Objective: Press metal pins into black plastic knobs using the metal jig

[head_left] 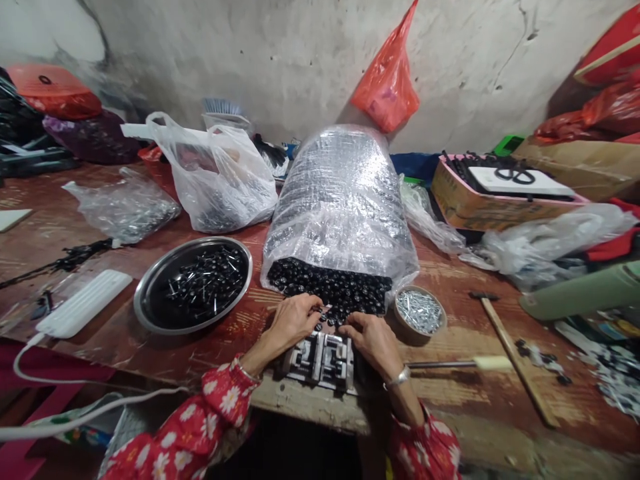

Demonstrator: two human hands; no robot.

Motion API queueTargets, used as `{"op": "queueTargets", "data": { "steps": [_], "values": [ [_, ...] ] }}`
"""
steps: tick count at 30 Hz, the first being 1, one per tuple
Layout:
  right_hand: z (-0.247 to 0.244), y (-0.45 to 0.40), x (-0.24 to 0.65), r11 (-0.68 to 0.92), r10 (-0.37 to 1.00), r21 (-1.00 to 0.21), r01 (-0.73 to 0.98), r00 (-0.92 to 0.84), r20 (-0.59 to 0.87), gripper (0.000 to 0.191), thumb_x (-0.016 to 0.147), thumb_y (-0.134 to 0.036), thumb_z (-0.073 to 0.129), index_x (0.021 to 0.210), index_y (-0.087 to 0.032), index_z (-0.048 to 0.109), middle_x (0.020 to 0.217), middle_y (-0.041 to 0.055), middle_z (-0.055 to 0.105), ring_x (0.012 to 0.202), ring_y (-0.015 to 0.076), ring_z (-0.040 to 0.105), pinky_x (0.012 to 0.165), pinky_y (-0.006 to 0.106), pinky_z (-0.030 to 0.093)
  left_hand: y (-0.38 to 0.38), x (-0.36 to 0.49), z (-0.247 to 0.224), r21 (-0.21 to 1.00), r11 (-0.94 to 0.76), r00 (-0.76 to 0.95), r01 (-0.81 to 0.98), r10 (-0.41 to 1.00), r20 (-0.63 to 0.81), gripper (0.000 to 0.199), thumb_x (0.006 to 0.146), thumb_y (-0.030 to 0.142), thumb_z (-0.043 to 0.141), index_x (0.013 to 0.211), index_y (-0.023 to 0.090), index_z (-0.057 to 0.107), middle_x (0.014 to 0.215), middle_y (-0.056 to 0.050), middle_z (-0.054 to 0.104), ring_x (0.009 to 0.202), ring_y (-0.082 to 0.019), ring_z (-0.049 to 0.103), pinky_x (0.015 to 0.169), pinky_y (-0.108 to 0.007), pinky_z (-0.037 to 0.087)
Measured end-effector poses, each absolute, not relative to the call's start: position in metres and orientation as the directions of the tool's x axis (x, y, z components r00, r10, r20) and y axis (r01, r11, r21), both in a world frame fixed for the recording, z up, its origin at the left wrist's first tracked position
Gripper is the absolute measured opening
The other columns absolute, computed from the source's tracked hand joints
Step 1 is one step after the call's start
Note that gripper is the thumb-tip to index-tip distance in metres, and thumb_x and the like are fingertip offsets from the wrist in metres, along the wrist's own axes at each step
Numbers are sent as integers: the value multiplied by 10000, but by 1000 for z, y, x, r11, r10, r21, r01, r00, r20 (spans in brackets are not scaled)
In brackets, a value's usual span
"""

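Observation:
At the mouth of a clear plastic bag (345,213), small round black pieces (335,287) spill onto the table. My left hand (293,320) is at the left of the spill, its fingers bent and drawn together by a few pieces. Across from it, my right hand (373,340) has curled fingers close to the pieces. What either hand pinches is too small to make out. Just below the fingertips, a metal block fixture (320,360) with black slots lies at the table's front edge, between my wrists.
To the left stands a steel bowl (143,307) of black parts with metal pins. A small tub (399,320) of silvery pins sits right of the bag. Farther right lie a screwdriver (493,363) and a hammer (520,360). A white power strip (87,303) rests at left.

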State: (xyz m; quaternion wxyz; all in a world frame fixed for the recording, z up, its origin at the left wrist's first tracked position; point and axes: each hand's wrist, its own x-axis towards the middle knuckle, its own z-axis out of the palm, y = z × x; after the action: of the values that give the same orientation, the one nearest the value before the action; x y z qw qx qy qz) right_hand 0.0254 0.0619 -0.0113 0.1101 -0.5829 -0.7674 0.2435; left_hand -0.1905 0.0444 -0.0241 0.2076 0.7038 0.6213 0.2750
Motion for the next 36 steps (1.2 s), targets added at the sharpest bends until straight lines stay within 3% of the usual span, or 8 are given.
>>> {"op": "queueTargets", "data": {
  "steps": [4,9,13,18,22,27,30,36],
  "values": [
    [-17,63,30,234,934,-555,798,-343,-100,175,908,-316,623,786,-258,735,730,-9,737,711,172,664,654,268,376,50,-188,-25,644,-146,79,751,988,131,108,872,243,666,826,213,760,806,-27,746,736,-176,654,661,-260,430],
    [-22,62,32,253,939,-583,772,-340,-43,169,914,-310,592,859,-239,735,825,17,747,767,196,665,706,292,408,45,-193,-24,692,-167,70,703,984,167,153,906,299,659,839,186,737,797,-19,732,690,-137,622,635,-238,420],
    [-26,63,31,312,919,-621,719,-394,6,173,895,-228,594,957,-254,753,950,23,766,883,196,692,779,293,441,35,-199,-26,766,-157,43,623,985,167,128,905,277,652,913,181,737,772,5,722,633,-106,594,596,-205,431],
    [-26,64,33,348,907,-663,663,-416,61,175,936,-281,574,851,-229,717,846,14,714,787,178,651,750,295,445,17,-209,-26,874,-186,20,449,980,198,221,885,223,676,1084,196,770,949,-34,767,735,-122,631,656,-218,494],
    [-24,58,37,304,931,-737,603,-352,96,248,1006,-379,499,893,-214,646,843,12,680,773,167,620,736,287,459,2,-216,-22,849,-270,44,455,958,282,212,895,181,677,1075,230,779,1024,-44,769,924,-176,658,813,-288,527],
    [-19,41,42,226,961,-873,432,-247,126,251,1010,-438,522,970,-217,634,898,21,688,843,181,641,778,288,498,-11,-220,-19,790,-366,79,493,923,378,143,927,184,665,1029,225,756,974,-48,747,966,-200,640,891,-347,525],
    [-16,29,43,247,962,-876,414,-214,170,255,1003,-417,546,1043,-214,694,1006,49,735,938,203,673,861,310,510,-16,-219,-21,717,-441,136,540,886,442,142,943,168,635,1032,217,733,998,-57,731,992,-209,622,908,-367,512],
    [-13,9,37,364,929,-791,493,-251,271,173,1011,-341,569,998,-247,713,985,34,731,937,213,644,866,346,491,-24,-216,-23,604,-483,204,634,858,472,164,951,137,596,1077,196,683,1071,-76,686,1038,-223,576,931,-393,484]
  ]
}}
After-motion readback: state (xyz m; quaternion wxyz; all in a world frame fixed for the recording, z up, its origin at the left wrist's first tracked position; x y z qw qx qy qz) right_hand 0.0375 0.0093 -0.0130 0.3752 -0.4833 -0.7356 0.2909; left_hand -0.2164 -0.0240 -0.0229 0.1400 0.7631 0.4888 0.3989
